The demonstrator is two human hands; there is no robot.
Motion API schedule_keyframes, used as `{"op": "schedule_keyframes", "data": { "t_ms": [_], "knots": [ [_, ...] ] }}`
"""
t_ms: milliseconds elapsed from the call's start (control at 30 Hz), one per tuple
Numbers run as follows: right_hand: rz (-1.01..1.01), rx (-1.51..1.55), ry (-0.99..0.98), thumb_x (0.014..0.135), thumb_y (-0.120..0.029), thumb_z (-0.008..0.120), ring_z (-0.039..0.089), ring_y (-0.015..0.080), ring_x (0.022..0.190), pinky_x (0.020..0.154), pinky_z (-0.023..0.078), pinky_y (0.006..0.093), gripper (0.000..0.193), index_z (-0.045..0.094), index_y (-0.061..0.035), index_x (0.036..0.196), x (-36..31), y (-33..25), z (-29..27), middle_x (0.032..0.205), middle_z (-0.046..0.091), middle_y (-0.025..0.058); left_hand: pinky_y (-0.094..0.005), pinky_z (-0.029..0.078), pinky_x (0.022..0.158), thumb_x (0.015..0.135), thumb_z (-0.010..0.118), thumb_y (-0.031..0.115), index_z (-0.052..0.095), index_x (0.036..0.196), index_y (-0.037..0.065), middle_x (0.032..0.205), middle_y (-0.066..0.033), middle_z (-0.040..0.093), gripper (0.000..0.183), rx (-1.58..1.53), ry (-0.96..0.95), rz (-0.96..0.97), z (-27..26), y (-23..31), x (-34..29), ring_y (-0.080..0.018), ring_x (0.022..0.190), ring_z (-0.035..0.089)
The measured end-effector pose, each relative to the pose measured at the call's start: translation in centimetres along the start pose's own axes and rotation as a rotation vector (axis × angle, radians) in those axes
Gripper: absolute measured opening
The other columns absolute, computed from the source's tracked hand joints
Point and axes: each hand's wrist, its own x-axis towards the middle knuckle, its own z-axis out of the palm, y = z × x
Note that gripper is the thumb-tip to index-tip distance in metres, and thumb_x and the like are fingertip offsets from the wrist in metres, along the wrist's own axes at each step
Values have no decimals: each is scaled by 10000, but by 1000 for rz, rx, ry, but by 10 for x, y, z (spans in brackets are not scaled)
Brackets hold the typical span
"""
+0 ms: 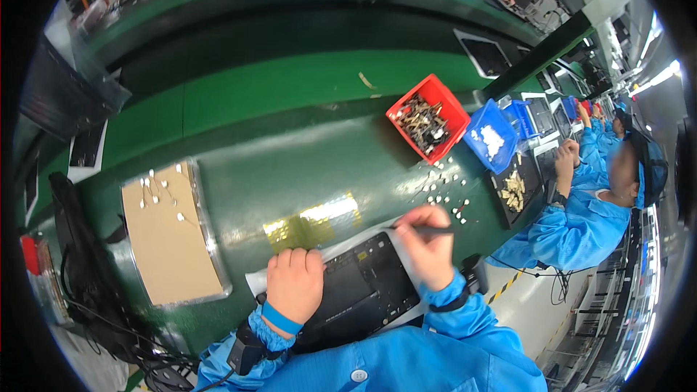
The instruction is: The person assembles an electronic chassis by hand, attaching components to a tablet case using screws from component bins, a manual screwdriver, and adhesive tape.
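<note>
Device (363, 283), flat and black, close against the blue jacket (406, 363). Left hand (294, 287) rests at its left end, fingers curled; whether gripping, can't tell. Right hand (428, 250) pinches a slim dark tool (439, 230) near the far corner; a slip might scratch. Beyond, loose white pieces (437, 199): a nudge could scatter them.

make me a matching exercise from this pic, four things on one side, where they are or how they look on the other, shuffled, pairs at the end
Things
1. red bin
2. brown board
3. left hand
4. right hand

Places and states
A. gripping a slim dark item
B. with a blue band at its wrist
C. full of jumbled small parts
D. bearing a few white pieces toward its far end

Pairs: 1-C, 2-D, 3-B, 4-A
</note>
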Motion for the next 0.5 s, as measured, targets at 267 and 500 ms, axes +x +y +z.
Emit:
{"op": "schedule_keyframes", "data": {
  "t_ms": [267,500],
  "knots": [
    [-424,-1042,-40,696,-54,585,578,332,817,728,471,401,167,637,-34,853,169,-21,-66,829,586,149,-417,406,661,716,641,158,523,848,53,786,-101,523,205,31,-11,30,-2,1,1,-288,770,517],
    [-168,-1223,-187,725,-178,626,597,325,779,699,472,419,152,658,-47,796,200,-1,-54,790,614,152,-390,413,628,733,601,170,532,735,79,750,-67,495,114,29,13,51,-5,-4,2,-261,744,506]
  ]
}}
